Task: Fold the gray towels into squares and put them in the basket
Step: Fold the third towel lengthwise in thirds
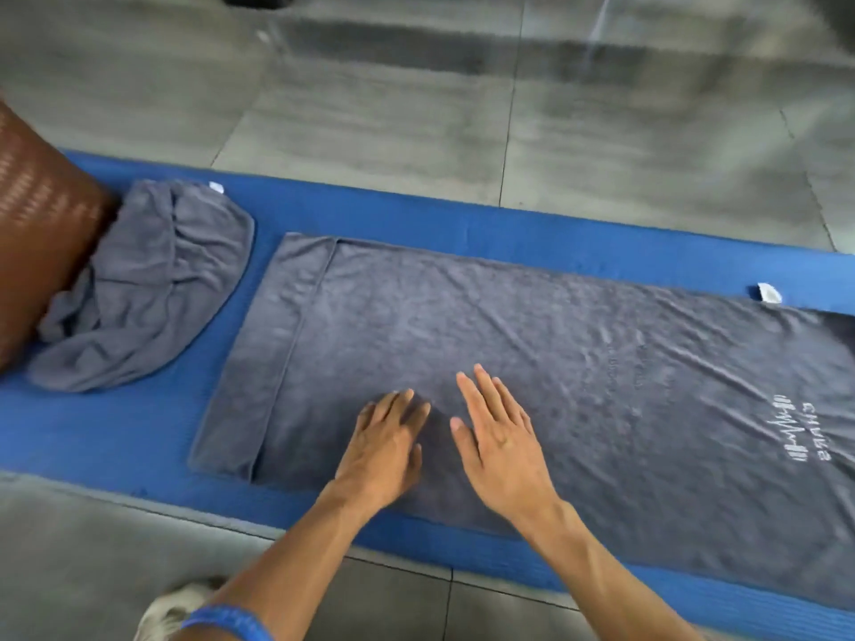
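Observation:
A long gray towel (532, 363) lies spread flat on the blue mat (439, 219), folded once lengthwise, with a white logo near its right end and a small white tag on its far edge. My left hand (386, 448) and my right hand (499, 437) both rest palm down on the towel's near middle, fingers straight, side by side. A second gray towel (148, 284) lies crumpled at the mat's left end. It leans against the brown woven basket (41, 215) at the left edge of the view.
The mat lies on a gray tiled floor (416, 108) that stretches beyond it and in front of it. A pale foot or shoe (178, 603) shows at the bottom left, beside my left arm with its blue wristband.

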